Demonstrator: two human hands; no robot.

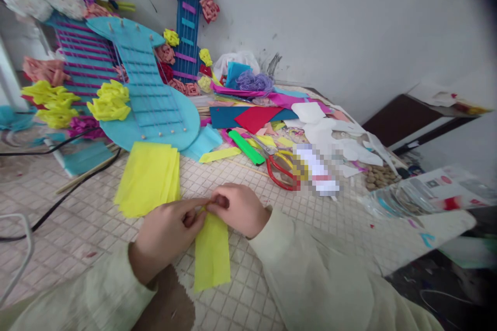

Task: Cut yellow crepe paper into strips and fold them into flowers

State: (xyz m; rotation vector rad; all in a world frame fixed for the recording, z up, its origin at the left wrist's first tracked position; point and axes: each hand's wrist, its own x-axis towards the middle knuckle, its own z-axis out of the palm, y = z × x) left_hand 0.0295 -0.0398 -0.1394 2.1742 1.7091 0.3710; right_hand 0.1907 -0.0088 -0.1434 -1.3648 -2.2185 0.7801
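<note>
A narrow strip of yellow crepe paper [212,253] hangs down toward me over the tiled floor. Its top end is pinched between both hands. My left hand [166,235] closes its fingertips on the strip's upper edge. My right hand [236,209] is curled in a pinch against the same end, touching the left fingers. A stack of yellow crepe sheets [149,178] lies just beyond the hands.
Red-handled scissors [281,165], a green stick [246,147] and coloured paper scraps lie ahead right. Blue cardboard shapes with paper flowers [151,98] lean on the wall. Black cables [58,201] cross the left. A plastic bottle [392,199] lies at right.
</note>
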